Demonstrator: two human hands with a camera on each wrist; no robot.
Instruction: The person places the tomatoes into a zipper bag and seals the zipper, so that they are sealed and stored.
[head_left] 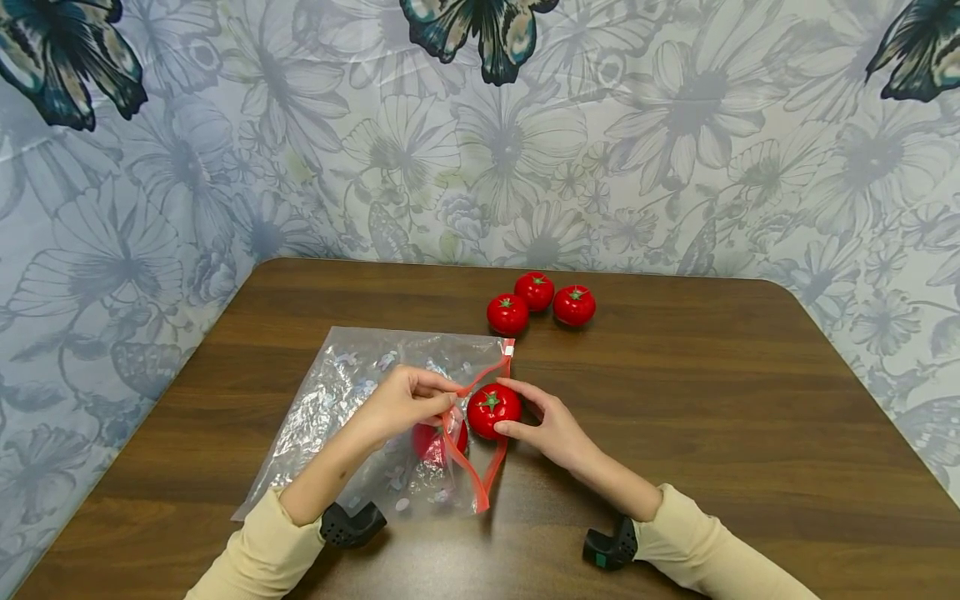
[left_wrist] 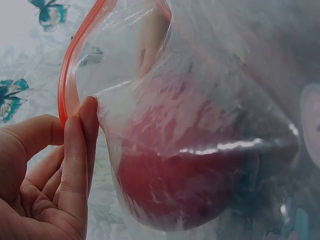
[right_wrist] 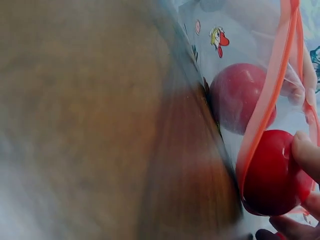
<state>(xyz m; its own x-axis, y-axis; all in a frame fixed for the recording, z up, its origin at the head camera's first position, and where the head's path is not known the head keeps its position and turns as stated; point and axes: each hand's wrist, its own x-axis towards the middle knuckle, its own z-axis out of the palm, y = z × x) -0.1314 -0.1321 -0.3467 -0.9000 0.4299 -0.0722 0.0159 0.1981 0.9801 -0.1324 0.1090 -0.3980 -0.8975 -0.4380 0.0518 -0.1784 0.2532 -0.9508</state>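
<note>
A clear zip bag (head_left: 330,400) with a red-orange zip edge lies on the table, its mouth spread toward the right. My left hand (head_left: 405,404) pinches the upper zip edge between thumb and fingers, as the left wrist view also shows. In my right hand (head_left: 551,425) is a red tomato (head_left: 492,410) with a green stem star, gripped between thumb and fingers at the bag's mouth. Another tomato (right_wrist: 239,97) sits inside the bag, seen through the plastic just left of the held one.
Three more tomatoes stand together near the table's back edge: a left one (head_left: 507,314), a rear one (head_left: 534,291) and a right one (head_left: 574,306). The brown wooden table (head_left: 712,400) meets a flower-patterned backdrop (head_left: 510,167) behind.
</note>
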